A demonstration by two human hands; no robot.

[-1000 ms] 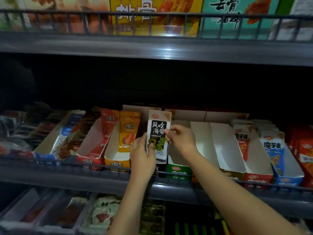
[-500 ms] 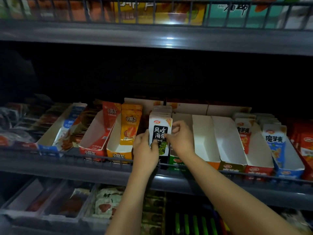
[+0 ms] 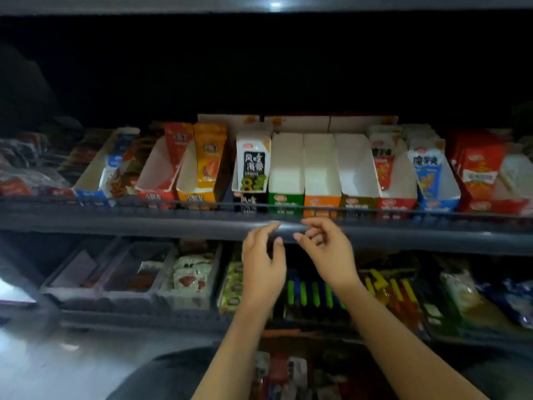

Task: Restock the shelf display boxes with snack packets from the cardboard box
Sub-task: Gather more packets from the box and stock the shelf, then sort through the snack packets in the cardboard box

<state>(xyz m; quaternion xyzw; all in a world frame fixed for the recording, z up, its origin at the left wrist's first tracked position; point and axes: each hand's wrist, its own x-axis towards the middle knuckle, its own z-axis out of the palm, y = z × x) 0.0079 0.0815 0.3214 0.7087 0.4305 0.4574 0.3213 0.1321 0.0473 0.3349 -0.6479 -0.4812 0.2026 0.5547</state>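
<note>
The white-and-black snack packets (image 3: 253, 163) stand upright in the black-fronted display box (image 3: 245, 201) on the middle shelf (image 3: 173, 223), beside three unfilled boxes to the right. Below the shelf edge, the left hand (image 3: 264, 269) and right hand (image 3: 326, 249) hover with fingers loosely spread, holding nothing

Shop: tiered metal shelves (image 3: 173, 223) packed with snack display boxes (image 3: 321, 180).

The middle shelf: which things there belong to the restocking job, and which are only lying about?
For the job:
- seaweed packets in the black display box
- empty green box, orange box, olive box
- left hand and right hand, both holding nothing

Lying about:
- lower-shelf trays
- green-capped items
</note>
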